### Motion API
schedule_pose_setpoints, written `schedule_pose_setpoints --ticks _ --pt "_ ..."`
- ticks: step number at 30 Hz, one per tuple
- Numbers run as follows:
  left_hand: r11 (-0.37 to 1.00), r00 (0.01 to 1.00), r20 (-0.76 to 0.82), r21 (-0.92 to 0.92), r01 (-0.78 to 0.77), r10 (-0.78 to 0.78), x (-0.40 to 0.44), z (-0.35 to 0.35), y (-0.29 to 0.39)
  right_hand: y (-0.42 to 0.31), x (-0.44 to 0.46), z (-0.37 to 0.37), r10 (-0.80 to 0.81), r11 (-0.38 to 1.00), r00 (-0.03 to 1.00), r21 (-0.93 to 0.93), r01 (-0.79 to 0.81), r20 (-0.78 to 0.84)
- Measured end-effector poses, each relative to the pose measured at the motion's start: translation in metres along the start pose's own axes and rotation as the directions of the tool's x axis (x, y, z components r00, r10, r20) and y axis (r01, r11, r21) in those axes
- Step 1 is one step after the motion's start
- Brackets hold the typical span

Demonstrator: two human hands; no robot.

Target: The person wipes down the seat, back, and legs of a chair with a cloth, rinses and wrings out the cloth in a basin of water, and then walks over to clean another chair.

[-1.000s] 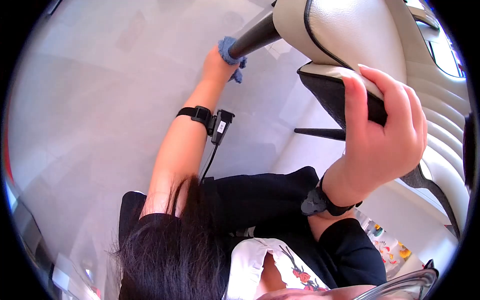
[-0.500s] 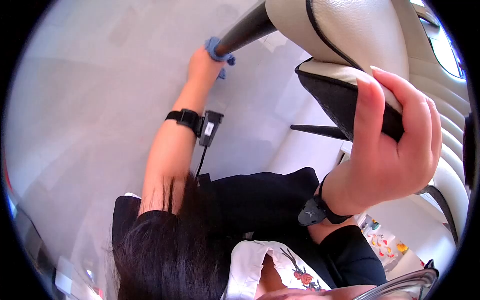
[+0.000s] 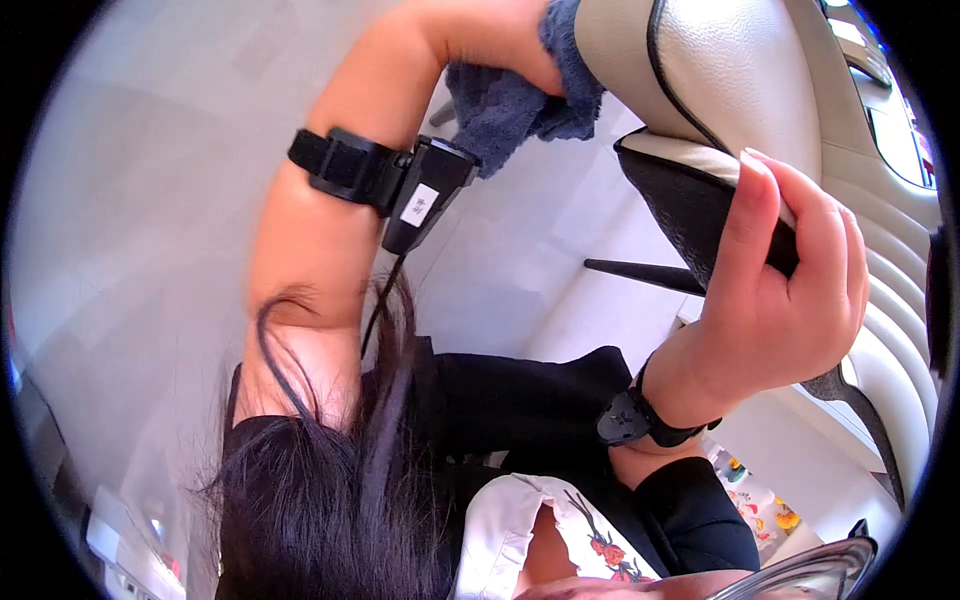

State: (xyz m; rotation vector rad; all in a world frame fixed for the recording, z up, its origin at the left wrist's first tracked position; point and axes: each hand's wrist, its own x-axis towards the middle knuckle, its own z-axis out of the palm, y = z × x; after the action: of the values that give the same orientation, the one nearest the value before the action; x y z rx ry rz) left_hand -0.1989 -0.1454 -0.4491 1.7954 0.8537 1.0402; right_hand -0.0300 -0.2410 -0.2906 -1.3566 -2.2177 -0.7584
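A cream padded chair [image 3: 740, 60] with black piping and a dark underside is tilted in front of me. My right hand [image 3: 790, 280] grips a lower edge of its padding, thumb on the dark underside side and fingers over the cream side. My left hand [image 3: 510, 40] is at the top, pressing a fluffy blue-grey cloth [image 3: 510, 110] against the chair where a leg meets the seat. Part of the cloth hangs down below the wrist. The left fingertips and the leg under the cloth are hidden.
Another dark, tapering chair leg [image 3: 645, 275] points left below the seat. The ribbed cream backrest [image 3: 890, 250] rises at the right. Pale tiled floor [image 3: 160, 230] spreads to the left. A black strapped device [image 3: 430, 195] with a cable sits on my left forearm.
My left hand has slid the cloth up along the dark chair leg to the seat, coming closer to the camera. The right hand keeps its hold on the chair.
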Motion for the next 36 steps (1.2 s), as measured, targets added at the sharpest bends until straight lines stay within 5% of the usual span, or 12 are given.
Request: schedule_pose_setpoints --ticks 6,8,10,13,16,19,22,28,29,32,36 --pt "0.949 0.973 0.043 -0.215 0.231 -0.227 -0.022 0.03 -0.095 0.004 0.001 0.004 -0.004 0.998 1.0 0.064 0.005 -0.022" --pt "0.923 0.919 -0.086 -0.025 0.383 -0.384 -0.04 0.049 -0.132 0.005 0.008 0.007 -0.024 0.998 1.0 0.056 0.025 -0.019" --pt "0.894 0.82 -0.422 0.044 0.445 -0.387 -0.056 0.086 -0.172 0.006 0.009 0.01 -0.034 0.999 0.999 0.032 0.034 -0.013" --pt "0.636 0.529 -0.354 -0.47 0.612 -0.771 -0.053 0.107 -0.155 0.011 0.003 0.016 -0.063 0.998 0.997 0.001 0.063 -0.037" --pt "0.663 0.556 -0.381 -0.258 0.703 -0.738 -0.043 0.083 -0.137 0.009 0.011 0.028 -0.059 0.998 0.995 0.002 0.059 -0.076" --pt "0.869 0.75 -0.473 -0.075 0.49 -0.463 -0.019 0.061 -0.105 0.012 0.022 0.034 -0.08 0.996 0.991 -0.044 0.076 -0.107" --pt "0.925 0.81 -0.536 0.131 0.358 -0.238 -0.024 0.095 -0.093 0.024 -0.029 0.031 -0.097 0.995 0.984 -0.045 0.091 -0.149" --pt "0.947 0.893 -0.45 0.288 0.142 0.003 0.025 0.04 0.004 0.024 -0.01 0.036 -0.091 0.993 0.981 -0.091 0.077 -0.169" --pt "0.977 0.959 -0.226 0.09 0.195 -0.17 0.019 0.022 0.022 0.024 -0.012 0.033 -0.094 0.993 0.983 -0.081 0.082 -0.159" --pt "0.996 0.967 -0.247 0.066 -0.052 0.067 0.019 0.022 -0.024 0.023 -0.011 0.033 -0.101 0.995 0.982 -0.036 0.097 -0.159" --pt "0.994 0.984 -0.175 -0.107 0.008 -0.027 0.014 0.022 -0.053 0.02 -0.011 0.028 -0.105 0.994 0.985 -0.009 0.105 -0.138"
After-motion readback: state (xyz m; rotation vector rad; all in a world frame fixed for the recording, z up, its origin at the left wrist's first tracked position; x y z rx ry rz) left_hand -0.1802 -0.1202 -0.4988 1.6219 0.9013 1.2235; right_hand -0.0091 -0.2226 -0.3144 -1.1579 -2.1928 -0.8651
